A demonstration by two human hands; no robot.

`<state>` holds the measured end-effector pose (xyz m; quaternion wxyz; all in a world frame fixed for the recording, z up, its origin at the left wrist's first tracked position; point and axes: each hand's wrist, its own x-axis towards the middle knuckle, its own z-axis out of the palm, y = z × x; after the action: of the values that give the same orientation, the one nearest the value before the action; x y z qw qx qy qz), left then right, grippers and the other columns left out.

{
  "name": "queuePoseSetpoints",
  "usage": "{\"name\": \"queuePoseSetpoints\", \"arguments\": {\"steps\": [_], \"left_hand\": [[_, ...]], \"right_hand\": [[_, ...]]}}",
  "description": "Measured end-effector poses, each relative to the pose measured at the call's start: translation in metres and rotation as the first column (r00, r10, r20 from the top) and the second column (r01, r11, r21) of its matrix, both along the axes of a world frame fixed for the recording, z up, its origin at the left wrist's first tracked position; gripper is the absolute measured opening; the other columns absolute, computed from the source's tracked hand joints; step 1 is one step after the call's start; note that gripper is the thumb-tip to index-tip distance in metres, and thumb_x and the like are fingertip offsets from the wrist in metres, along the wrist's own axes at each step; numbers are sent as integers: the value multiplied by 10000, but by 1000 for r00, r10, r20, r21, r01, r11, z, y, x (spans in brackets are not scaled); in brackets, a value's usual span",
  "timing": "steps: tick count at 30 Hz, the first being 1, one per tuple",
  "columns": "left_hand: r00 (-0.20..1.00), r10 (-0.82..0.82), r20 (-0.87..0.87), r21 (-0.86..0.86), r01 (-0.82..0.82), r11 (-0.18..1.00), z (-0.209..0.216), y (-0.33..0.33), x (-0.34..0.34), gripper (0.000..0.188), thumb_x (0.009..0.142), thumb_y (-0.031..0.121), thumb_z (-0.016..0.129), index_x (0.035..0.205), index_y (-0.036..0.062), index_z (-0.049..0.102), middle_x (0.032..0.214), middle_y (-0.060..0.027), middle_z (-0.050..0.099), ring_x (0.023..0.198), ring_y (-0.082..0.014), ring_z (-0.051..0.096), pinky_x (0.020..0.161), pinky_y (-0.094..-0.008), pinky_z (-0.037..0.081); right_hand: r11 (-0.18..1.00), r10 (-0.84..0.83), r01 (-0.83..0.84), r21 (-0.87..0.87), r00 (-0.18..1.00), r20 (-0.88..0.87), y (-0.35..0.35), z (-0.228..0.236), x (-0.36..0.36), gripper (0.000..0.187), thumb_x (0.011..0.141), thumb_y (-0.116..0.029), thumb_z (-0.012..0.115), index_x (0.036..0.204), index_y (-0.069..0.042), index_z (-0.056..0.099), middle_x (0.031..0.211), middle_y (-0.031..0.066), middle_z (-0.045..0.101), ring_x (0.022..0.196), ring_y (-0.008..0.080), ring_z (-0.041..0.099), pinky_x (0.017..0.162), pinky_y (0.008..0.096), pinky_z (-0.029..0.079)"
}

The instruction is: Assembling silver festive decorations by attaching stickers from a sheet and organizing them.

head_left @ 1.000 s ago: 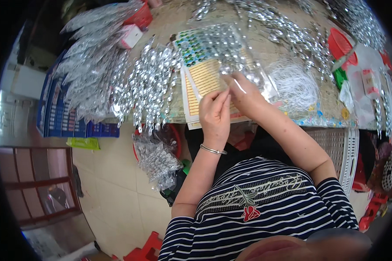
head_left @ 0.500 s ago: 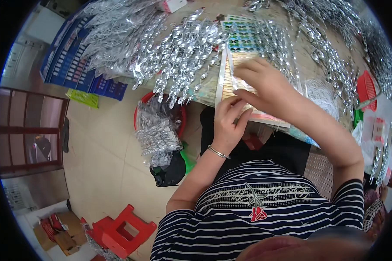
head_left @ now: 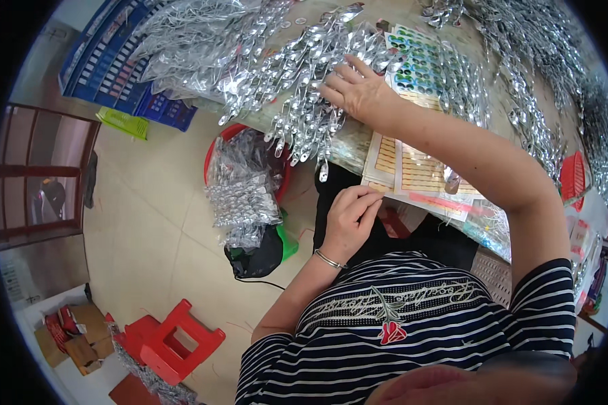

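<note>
Right hand [head_left: 363, 94] over shiny beaded strands [head_left: 307, 125], flat printed sheets [head_left: 415, 172]

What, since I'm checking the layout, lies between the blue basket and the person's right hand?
Clear plastic bags lie nearest the blue basket, then loose silver strands reaching the right hand; the head view shows this.

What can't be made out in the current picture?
All in the head view:
Right hand: its underside and any grip on the silver strands, hidden by the hand itself.
Left hand: whether it pinches anything, too small to tell.
Yellow-striped sheets: upper part, behind the right forearm.
Red basin: most of its inside, under plastic bags.
</note>
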<state>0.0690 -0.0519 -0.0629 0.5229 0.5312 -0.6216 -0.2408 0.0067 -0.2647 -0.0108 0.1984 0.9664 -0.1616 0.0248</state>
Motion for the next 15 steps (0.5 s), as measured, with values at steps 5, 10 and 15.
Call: {"name": "queuePoseSetpoints", "arguments": {"steps": [5, 10, 15], "left_hand": [[1000, -3, -18, 53, 3, 999, -6, 2, 9, 131, 781, -14, 661, 910, -2, 675, 895, -104, 636, 836, -254, 620, 740, -327, 483], [998, 33, -47, 93, -29, 995, -15, 11, 18, 137, 791, 1, 660, 926, 17, 675, 912, -84, 630, 835, -247, 610, 737, -328, 487], [982, 190, -21, 67, -188, 980, -3, 10, 38, 131, 800, -47, 647, 921, -6, 676, 913, -99, 642, 819, -215, 626, 717, -287, 492]], "right_hand": [[995, 100, -100, -4, 993, 69, -11, 1, 4, 425, 767, -107, 571, 1186, -93, 501, 1161, 58, 512, 1221, 259, 430, 1143, 458, 213], [994, 107, -108, 1, 992, 70, -17, -1, 10, 336, 769, -128, 580, 1100, -93, 537, 1120, 51, 513, 1206, 238, 434, 1148, 440, 215], [990, 131, -134, 44, 990, 58, -23, 1, 11, 307, 766, -146, 605, 1059, -94, 532, 1098, 51, 516, 1197, 244, 436, 1148, 437, 211]]}}
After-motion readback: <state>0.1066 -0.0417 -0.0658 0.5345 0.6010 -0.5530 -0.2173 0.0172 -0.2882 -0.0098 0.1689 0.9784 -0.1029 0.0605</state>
